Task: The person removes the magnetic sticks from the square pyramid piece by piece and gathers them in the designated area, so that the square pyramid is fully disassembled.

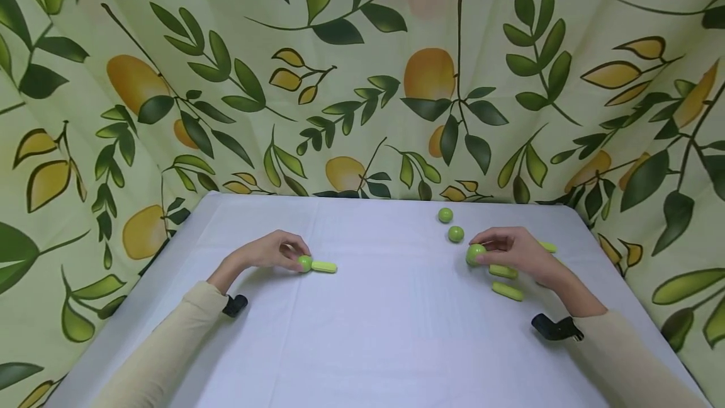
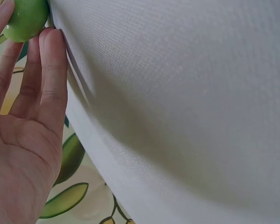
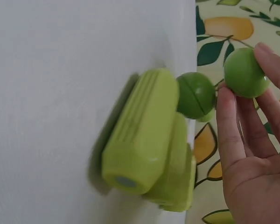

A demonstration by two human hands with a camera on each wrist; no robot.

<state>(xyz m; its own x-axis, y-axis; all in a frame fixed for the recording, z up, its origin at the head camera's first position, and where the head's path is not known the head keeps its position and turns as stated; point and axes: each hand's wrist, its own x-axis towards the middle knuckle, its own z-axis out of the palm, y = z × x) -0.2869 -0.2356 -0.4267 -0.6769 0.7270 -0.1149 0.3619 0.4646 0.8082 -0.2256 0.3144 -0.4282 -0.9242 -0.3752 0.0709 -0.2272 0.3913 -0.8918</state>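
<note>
In the head view my left hand (image 1: 279,250) pinches a green ball (image 1: 304,264) between thumb and fingers, low over the white cloth. A short light-green rod (image 1: 325,267) lies end-on against that ball. In the left wrist view the ball (image 2: 28,19) sits at the fingertips. On the right, my right hand (image 1: 518,254) holds another green ball (image 1: 475,255) by its fingertips. The right wrist view shows this ball (image 3: 245,73) raised off the cloth. Beneath that hand lie several light-green rods (image 1: 507,291), ribbed along the side, the nearest rod (image 3: 140,133) showing a grey round end.
Two loose green balls, a nearer ball (image 1: 455,234) and a farther ball (image 1: 445,215), stand toward the back of the table (image 1: 374,332). Another rod (image 1: 547,247) shows behind my right hand. A leaf-and-fruit patterned curtain (image 1: 362,118) hangs along the back and sides.
</note>
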